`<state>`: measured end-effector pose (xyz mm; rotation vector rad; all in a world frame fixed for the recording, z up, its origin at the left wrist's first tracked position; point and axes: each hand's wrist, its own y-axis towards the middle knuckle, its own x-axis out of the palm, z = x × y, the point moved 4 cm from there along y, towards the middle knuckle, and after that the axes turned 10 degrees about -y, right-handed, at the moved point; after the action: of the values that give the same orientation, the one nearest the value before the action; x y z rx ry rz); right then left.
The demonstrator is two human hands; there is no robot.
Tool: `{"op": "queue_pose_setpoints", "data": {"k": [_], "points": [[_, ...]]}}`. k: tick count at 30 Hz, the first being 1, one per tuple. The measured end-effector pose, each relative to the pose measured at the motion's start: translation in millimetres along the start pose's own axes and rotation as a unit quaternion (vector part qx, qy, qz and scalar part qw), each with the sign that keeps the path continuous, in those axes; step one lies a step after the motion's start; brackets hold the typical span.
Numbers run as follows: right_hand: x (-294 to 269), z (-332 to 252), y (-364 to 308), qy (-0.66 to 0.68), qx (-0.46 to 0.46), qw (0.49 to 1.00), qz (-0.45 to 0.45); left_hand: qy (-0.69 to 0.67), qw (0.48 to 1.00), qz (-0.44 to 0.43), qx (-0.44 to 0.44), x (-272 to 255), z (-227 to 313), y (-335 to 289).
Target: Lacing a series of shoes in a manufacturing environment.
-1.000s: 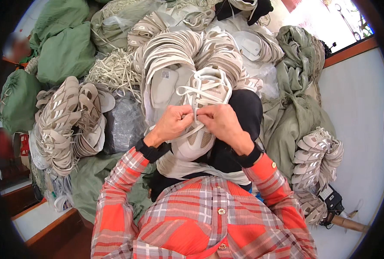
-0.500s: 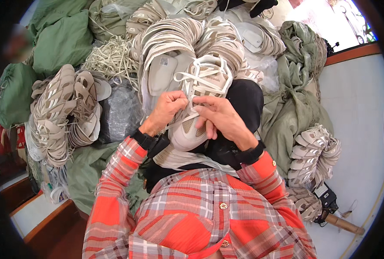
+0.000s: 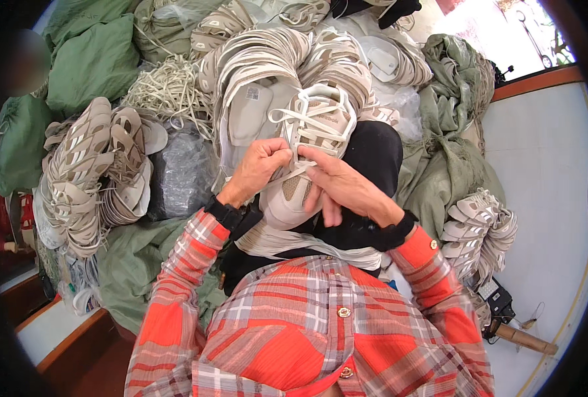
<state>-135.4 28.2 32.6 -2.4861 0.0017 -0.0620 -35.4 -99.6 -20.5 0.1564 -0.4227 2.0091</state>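
A beige and white sneaker (image 3: 291, 205) lies on my lap, its toe toward me and its collar away. A cream shoelace (image 3: 317, 129) zigzags across its upper part, with one loop lying out to the left. My left hand (image 3: 262, 167) is closed at the sneaker's left eyelet edge, pinching the lace. Opposite it, my right hand (image 3: 347, 185) reaches over the front of the shoe. Its index finger and thumb meet at the lace near the lowest eyelets, while the other fingers hang loose over the toe's right side. The pinched lace is mostly hidden by my fingers.
Stacked shoe uppers (image 3: 257, 56) lie just beyond the sneaker. A heap of loose laces (image 3: 168, 89) is to the left, above a plastic-wrapped bundle (image 3: 183, 175). More uppers (image 3: 82, 178) stand at far left and right. Green sacks (image 3: 95, 66) surround them. A wooden handle (image 3: 525, 339) lies lower right.
Both hands stay at the lower eyelets. My right hand has shifted slightly right and down, its lower fingers now spread further over the toe. The right forearm has moved outward a little.
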Motion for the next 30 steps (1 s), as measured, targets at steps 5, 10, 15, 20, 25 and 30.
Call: {"op": "queue_pose_setpoints", "data": {"k": [5, 10, 15, 20, 25, 30], "points": [[-21, -26, 14, -0.206, -0.001, 0.979, -0.008, -0.003, 1.0, 0.005, -0.03, 1, 3, -2], [-22, -31, 24, -0.205, -0.014, 0.978, 0.04, 0.019, 1.0, -0.014, -0.02, -2, 0, 1], [-14, -31, 27, -0.249, -0.044, 0.962, 0.105, 0.425, 0.871, -0.043, 0.244, 8, 25, -1], [-20, -22, 31, -0.362, -0.074, 0.916, 0.156, 0.325, 0.924, -0.124, 0.16, 4, 23, 11], [-37, -34, -26, -0.646, -0.119, 0.684, 0.318, 0.314, 0.929, 0.022, 0.196, 9, 36, -7], [-124, -16, -94, -0.342, -0.157, 0.844, 0.382, 0.553, 0.79, -0.019, 0.262, 51, 50, -19]]}}
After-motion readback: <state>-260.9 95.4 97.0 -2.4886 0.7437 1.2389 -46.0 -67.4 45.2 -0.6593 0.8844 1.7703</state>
